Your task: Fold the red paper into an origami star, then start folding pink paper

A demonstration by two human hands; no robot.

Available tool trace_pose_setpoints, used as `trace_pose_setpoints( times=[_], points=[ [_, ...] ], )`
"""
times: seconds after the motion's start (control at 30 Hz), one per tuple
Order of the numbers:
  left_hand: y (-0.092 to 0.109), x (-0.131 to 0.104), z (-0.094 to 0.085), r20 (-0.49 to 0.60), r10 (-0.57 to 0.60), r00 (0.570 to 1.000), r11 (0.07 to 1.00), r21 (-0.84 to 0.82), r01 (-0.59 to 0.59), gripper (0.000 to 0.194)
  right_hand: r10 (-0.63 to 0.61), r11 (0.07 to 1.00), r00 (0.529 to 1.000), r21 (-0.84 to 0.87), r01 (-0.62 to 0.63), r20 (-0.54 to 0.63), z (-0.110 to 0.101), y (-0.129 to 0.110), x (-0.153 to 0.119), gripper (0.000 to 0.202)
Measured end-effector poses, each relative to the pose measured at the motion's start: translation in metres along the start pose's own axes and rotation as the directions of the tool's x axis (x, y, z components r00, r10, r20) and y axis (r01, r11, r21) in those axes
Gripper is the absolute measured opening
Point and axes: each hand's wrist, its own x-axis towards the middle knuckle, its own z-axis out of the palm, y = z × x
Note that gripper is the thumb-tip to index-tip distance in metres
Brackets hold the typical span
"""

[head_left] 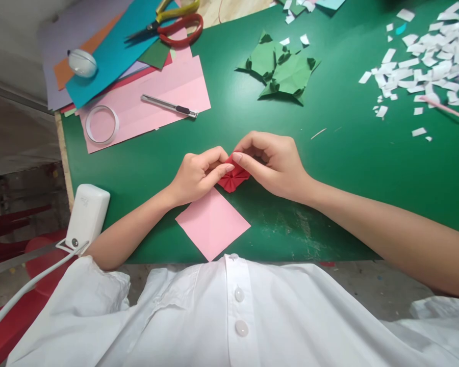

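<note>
Both hands meet over the green table around a folded red paper piece (232, 179) with pleats fanning from its middle. My left hand (199, 173) pinches its left side between thumb and fingers. On the upper right edge, my right hand (273, 163) grips the same piece, thumb on top; the fingertips behind the paper are partly hidden. Just below lies a square of pink paper (214, 224), turned cornerwise, its top corner close under my left hand. Farther back rest green folded paper shapes (290, 74) with curled corners.
At the back left, coloured paper sheets (183, 86) carry scissors (176, 25), a box cutter (170, 106), a tape roll (102, 125) and a white mouse-like object (82, 63). White paper scraps (428, 61) cover the back right. A white power bank (87, 214) with a cable stands beside my left forearm.
</note>
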Motion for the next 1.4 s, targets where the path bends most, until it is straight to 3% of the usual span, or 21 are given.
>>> trace_pose_setpoints(
  times=[0.37, 0.6, 0.8, 0.87, 0.97, 1.1, 1.4],
  points=[
    [-0.001, -0.001, -0.003, 0.030, -0.010, 0.999, 0.987, -0.163, 0.015, 0.035, -0.112, 0.991, 0.993, -0.075, 0.115, 0.039, 0.000, 0.002, 0.001, 0.019],
    [-0.004, -0.004, -0.002, -0.136, -0.055, 0.989, 0.987, -0.156, 0.033, 0.037, -0.158, 0.984, 0.985, -0.077, 0.163, 0.069, 0.000, 0.001, 0.000, 0.017],
    [-0.007, -0.007, 0.009, -0.240, -0.046, 0.970, 0.992, -0.127, 0.016, 0.026, -0.101, 0.990, 0.993, -0.093, 0.106, 0.058, 0.003, 0.000, -0.001, 0.017],
    [-0.008, -0.008, 0.012, -0.302, 0.010, 0.953, 0.997, -0.073, -0.033, 0.022, -0.112, 0.985, 0.993, -0.126, 0.117, 0.046, 0.004, 0.000, -0.002, 0.018],
    [-0.007, -0.009, 0.013, -0.294, 0.184, 0.938, 0.979, 0.140, -0.148, 0.007, -0.150, 0.974, 0.989, -0.171, 0.151, 0.020, 0.006, -0.001, -0.005, 0.017],
    [-0.003, -0.010, 0.014, -0.254, 0.372, 0.893, 0.861, 0.455, -0.229, 0.012, -0.145, 0.962, 0.989, -0.235, 0.139, -0.008, 0.010, -0.003, -0.008, 0.017],
    [-0.007, -0.011, 0.018, -0.215, 0.479, 0.851, 0.731, 0.634, -0.252, 0.013, -0.137, 0.953, 0.990, -0.276, 0.124, -0.027, 0.015, -0.007, -0.010, 0.021]
  ],
)
